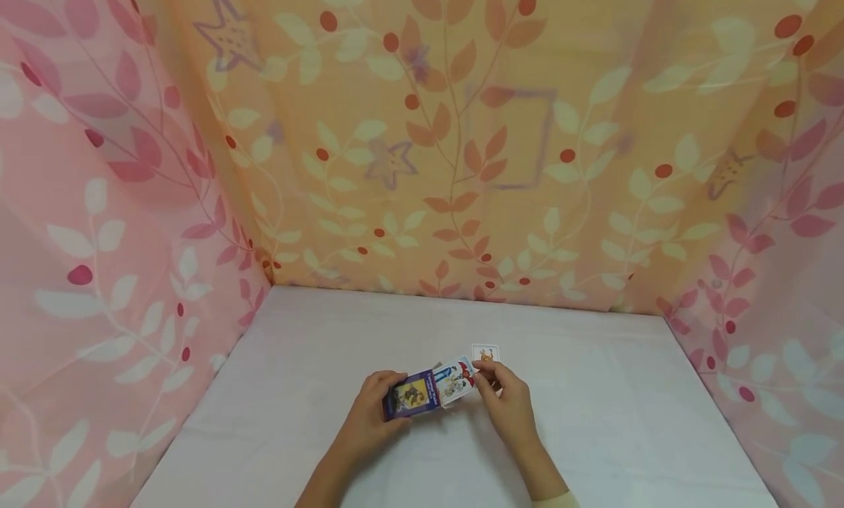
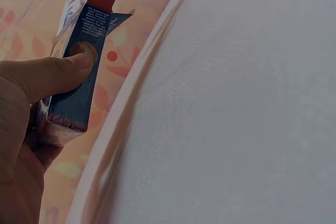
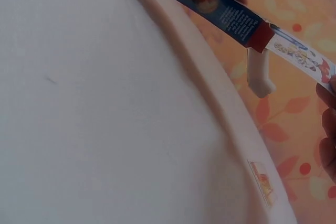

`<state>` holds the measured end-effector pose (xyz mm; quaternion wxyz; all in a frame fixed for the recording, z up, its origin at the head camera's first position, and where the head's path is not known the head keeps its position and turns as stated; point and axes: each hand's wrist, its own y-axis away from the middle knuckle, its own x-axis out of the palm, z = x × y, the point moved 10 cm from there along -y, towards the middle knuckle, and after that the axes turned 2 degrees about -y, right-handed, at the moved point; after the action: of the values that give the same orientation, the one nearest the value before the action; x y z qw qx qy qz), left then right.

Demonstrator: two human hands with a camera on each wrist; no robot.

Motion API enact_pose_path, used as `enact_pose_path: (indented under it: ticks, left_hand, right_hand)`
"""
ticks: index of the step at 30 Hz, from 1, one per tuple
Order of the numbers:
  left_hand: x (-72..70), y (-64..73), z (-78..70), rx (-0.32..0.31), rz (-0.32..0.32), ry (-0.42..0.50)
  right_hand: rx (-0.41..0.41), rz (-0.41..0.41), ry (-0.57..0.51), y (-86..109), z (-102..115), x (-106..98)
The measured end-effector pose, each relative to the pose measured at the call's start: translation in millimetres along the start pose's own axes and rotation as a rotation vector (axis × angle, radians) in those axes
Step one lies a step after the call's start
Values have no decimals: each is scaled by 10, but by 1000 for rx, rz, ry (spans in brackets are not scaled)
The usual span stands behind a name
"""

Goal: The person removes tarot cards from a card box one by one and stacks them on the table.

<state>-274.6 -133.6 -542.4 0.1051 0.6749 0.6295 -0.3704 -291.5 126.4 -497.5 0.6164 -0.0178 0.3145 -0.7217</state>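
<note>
Gripping dark blue box (image 1: 412, 396) above white table (image 1: 264, 420) with left hand (image 1: 371, 411), by thumb on one narrow side and curled fingers at the other, likely to steady it without blocking the mouth, where flap (image 3: 258, 72) hangs loose. Pinching picture card (image 1: 453, 381), partly out of that mouth, by its outer end between thumb and fingers of right hand (image 1: 509, 402), apparently to keep it in line with the box. Noting second card (image 1: 486, 352) flat on table just beyond right hand, perhaps there to stay out of the way
</note>
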Motion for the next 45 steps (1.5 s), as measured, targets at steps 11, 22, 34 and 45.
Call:
enact_pose_path:
  ticks: [11,22,34,45]
  left_hand:
    - [30,10,49,-29,6,3]
    - [51,8,18,-10,10,12]
    - [55,28,78,-38,4,4]
    - [-2,3,23,-39,-6,12]
  right_hand:
    - [-130,26,44,-112,112,-120]
    - [-107,46,49,-158,90,-235]
    - [-99,40,61,-259,73,-406]
    - [-175,59,138,-470,115,-530]
